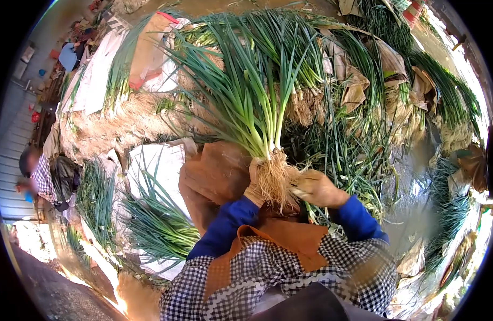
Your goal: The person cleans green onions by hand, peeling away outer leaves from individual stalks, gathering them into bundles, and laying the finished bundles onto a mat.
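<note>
A bunch of green onions (262, 123) stands upright in front of me, its leaves fanned away and its long pale roots (277, 179) hanging toward me. My left hand (254, 184) is closed around the base of the bunch, partly hidden by the roots. At the right edge of the roots, my right hand (317, 188) has its fingers pinched together; what lies between them is too small to make out. Below the bunch, a brown apron (214, 174) covers my lap.
More green onions (163, 230) lie on white sacking (158, 160) at the left. A long pile of onions with matted roots (118, 125) stretches across the back. Loose leaves (337, 155) and wet ground (404, 198) are at the right. Another person (43, 179) is at the far left.
</note>
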